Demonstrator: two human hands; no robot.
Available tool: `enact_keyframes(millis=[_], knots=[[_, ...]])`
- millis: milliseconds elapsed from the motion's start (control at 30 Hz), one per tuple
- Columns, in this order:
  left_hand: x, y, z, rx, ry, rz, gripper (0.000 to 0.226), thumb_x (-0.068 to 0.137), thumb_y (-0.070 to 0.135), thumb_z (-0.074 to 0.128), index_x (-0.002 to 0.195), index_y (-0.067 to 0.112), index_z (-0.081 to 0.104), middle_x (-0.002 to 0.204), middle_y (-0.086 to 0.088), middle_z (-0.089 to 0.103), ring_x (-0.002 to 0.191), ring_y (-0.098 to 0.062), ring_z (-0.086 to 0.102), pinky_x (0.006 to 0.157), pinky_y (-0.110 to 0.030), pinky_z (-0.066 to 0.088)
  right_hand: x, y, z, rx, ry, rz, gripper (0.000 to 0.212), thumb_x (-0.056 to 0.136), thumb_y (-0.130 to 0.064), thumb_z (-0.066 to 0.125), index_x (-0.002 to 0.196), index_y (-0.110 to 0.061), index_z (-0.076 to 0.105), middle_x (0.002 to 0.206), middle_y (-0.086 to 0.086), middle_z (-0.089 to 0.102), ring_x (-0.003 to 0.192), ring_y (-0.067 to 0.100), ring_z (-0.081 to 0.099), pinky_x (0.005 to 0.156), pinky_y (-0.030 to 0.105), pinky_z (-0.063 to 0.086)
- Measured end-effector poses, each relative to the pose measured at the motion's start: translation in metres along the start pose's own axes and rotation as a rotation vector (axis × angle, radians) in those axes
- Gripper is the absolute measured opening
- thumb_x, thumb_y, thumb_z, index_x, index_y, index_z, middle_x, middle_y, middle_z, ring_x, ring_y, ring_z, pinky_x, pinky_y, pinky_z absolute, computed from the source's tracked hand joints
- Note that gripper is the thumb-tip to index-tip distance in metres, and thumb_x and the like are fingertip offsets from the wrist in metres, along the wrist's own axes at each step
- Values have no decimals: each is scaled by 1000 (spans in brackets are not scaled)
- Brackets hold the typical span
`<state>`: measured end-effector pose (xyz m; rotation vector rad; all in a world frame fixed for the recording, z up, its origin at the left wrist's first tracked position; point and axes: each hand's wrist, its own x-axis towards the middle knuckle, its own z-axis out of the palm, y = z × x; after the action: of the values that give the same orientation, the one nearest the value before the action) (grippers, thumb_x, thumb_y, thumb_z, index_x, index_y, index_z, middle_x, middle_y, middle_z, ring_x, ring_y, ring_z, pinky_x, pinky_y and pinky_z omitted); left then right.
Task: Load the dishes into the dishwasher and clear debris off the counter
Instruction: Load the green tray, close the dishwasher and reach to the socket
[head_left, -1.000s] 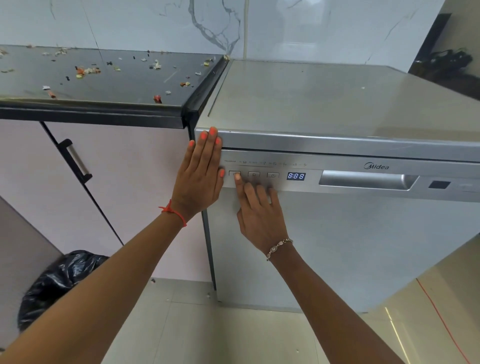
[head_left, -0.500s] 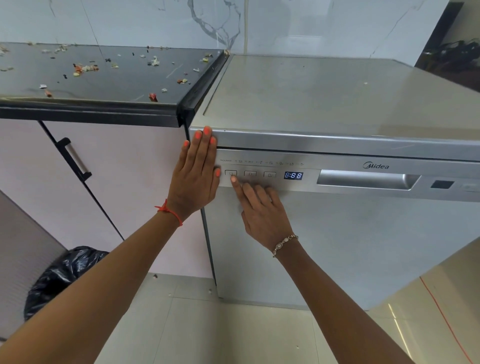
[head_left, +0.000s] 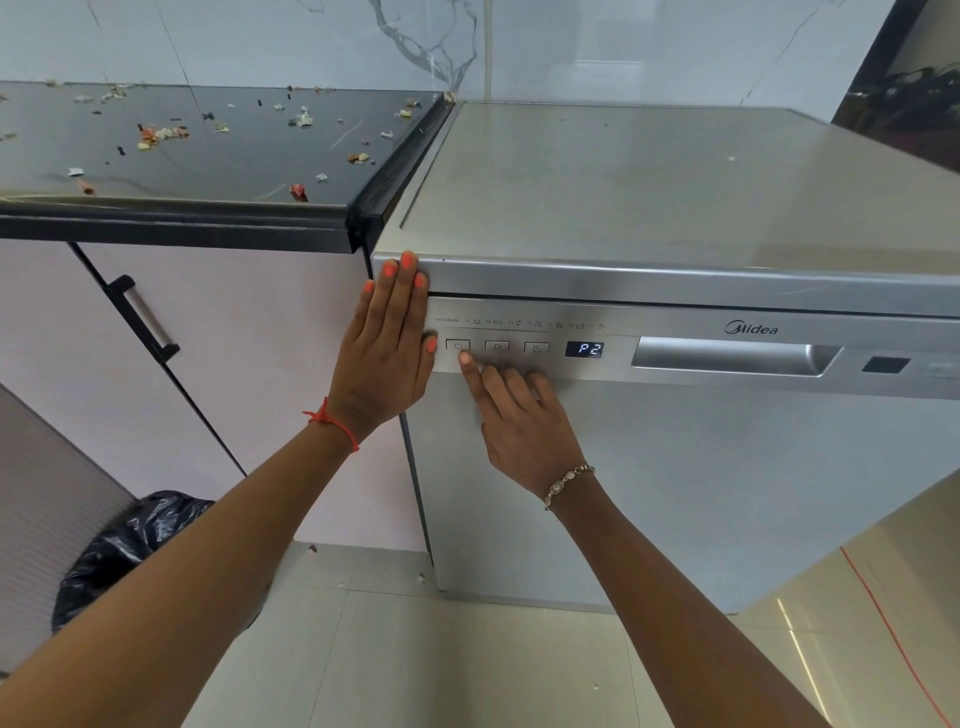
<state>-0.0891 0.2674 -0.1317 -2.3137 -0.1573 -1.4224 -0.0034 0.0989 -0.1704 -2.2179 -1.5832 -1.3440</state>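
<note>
A silver dishwasher (head_left: 701, 478) stands with its door closed; its display (head_left: 584, 349) reads P2. My left hand (head_left: 387, 343) lies flat with straight fingers against the door's top left corner. My right hand (head_left: 519, 421) rests on the door below the control strip, its index fingertip just under the power button (head_left: 457, 345), other fingers loosely bent. Bits of debris (head_left: 161, 134) are scattered over the dark counter (head_left: 218, 156) to the left. No dishes are in view.
A black bin bag (head_left: 119, 551) sits on the floor at lower left. A pale cabinet door with a black handle (head_left: 143, 319) is under the counter. The dishwasher's recessed door handle (head_left: 727, 356) is right of the display. An orange cable (head_left: 893, 639) runs along the floor.
The display changed from 888 to P2. My right index fingertip slid slightly down off the power button. My left hand stayed in place.
</note>
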Motion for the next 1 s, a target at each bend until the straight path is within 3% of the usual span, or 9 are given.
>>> enact_keyframes(millis=[133,267,400,567,667,767,833,933,1000], knots=[[1,1,-1,-9,-2,-7,59,102,31,18,147,10,-13,144,-22,17,144,-17,-14,118,-31,-3,1,0,-1,0,2,-10,71,72,-21,59,136,-4,32,104,5,63,96,22,42,85,35,33],[-1,0,-1,4,-10,11,59,102,31,19,147,9,-12,156,-12,-11,144,-19,-13,119,-32,-2,1,2,-2,32,-9,-24,75,69,-24,65,135,-5,33,105,4,63,96,21,44,85,35,33],[-1,0,-4,6,-47,-12,60,102,30,20,147,8,-12,145,-22,17,144,-19,-13,118,-33,-2,1,1,-5,53,-34,-22,71,71,-21,60,135,-4,33,105,4,63,97,21,44,85,35,34],[1,5,-23,25,-148,-46,63,102,28,28,147,7,-9,150,-19,13,145,-21,-10,119,-34,2,6,-1,-23,143,-172,8,70,69,-19,60,133,-5,34,106,4,62,95,22,57,87,37,45],[7,11,-49,-27,-286,-82,67,99,27,33,148,7,-9,157,-10,-12,145,-21,-7,119,-34,5,17,4,-44,251,-282,-24,72,62,-17,71,128,-3,47,102,6,64,91,21,62,81,33,52],[21,16,-81,-180,-482,-167,70,95,32,37,149,6,0,157,-11,0,145,-23,4,119,-34,11,32,11,-71,345,-419,-32,64,49,-15,80,110,-6,65,86,4,67,78,18,65,61,23,52],[38,15,-104,-268,-617,-220,69,93,31,40,147,3,8,155,-13,13,144,-23,11,118,-33,13,51,20,-100,388,-541,-30,49,60,-12,75,107,-5,64,91,7,67,82,19,65,64,25,52],[61,10,-131,-391,-807,-289,67,92,34,35,147,3,12,155,-9,14,144,-20,14,118,-31,16,78,35,-136,355,-710,-113,30,87,-7,46,116,-2,54,112,15,59,103,29,58,83,35,46],[73,3,-148,-486,-895,-330,68,91,42,27,147,8,11,154,-1,7,144,-15,10,117,-31,18,95,46,-163,324,-737,-195,20,81,-11,55,98,-8,63,94,11,66,87,26,64,73,32,49]])
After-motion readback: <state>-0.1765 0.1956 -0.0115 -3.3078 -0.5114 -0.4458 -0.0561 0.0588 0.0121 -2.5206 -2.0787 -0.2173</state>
